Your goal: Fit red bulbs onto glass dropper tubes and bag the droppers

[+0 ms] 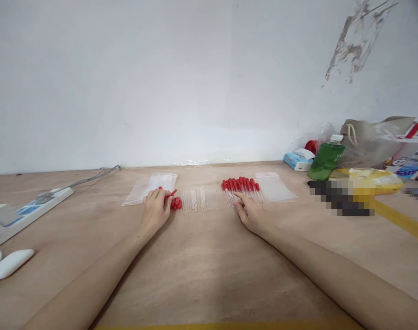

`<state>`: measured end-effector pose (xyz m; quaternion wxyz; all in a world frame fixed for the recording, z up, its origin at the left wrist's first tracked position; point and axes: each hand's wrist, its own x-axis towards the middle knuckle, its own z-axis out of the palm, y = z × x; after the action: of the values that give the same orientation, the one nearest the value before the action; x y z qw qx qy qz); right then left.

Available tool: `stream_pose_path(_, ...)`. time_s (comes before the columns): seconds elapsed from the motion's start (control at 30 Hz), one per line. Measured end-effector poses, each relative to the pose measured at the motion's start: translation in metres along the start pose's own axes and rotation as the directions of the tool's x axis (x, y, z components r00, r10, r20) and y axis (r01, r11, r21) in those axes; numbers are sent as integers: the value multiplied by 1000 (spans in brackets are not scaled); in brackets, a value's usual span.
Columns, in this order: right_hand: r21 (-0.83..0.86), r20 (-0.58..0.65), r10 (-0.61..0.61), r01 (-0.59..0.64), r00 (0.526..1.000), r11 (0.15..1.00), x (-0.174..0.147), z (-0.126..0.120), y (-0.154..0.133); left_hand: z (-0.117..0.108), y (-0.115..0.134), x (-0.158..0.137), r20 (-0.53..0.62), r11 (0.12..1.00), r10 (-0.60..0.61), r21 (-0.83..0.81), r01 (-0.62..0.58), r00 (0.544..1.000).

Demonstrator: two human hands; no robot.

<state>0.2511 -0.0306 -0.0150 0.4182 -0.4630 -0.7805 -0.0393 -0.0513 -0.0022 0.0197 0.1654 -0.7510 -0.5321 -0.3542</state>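
Observation:
My left hand [156, 208] is closed, its fingers pinching a small red rubber bulb [172, 194]. Right beside its fingertips lies a little pile of loose red bulbs [176, 203]. Thin clear tubes [199, 200] are spread side by side between my two hands. My right hand [252, 213] rests by a row of droppers [241, 184], clear stems topped with red bulbs. Its index finger stretches over the stems at the row's left end, with the thumb apart below; no held item shows between them.
Clear plastic bags [154, 187] lie beyond my left hand, and more bags [276, 187] sit right of the droppers. A power strip [33, 208] is at left. At right stand a green bottle [326, 158], a tissue pack [298, 160] and a yellow package [376, 181].

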Motion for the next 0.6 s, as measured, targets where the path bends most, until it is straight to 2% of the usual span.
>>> stream_pose_path(0.1,0,3,-40,40,999,999,0,-2,1,-3,19,-5,-14,980,0,-197,-2,1000)
stream_pose_path(0.2,-3,51,-107,108,993,994,-1,-3,1,-3,44,-15,100,917,92,-396,-45,991)
stream_pose_path(0.27,-13,75,-137,138,988,990,-2,-4,0,-2,58,-23,198,878,209,-469,-95,958)
stream_pose_path(0.33,-24,88,-155,158,984,987,-3,-5,-2,-1,67,-27,274,856,293,-502,-124,916)
stream_pose_path(0.4,-30,93,-161,164,983,986,-3,-6,-4,1,71,-29,312,850,327,-509,-134,892)
stream_pose_path(0.5,-29,99,-154,158,983,987,-4,-6,-8,4,72,-28,336,861,330,-490,-135,882)
stream_pose_path(0.6,-11,124,-161,164,979,986,-5,-6,-15,8,74,-26,350,877,283,-472,-93,893)
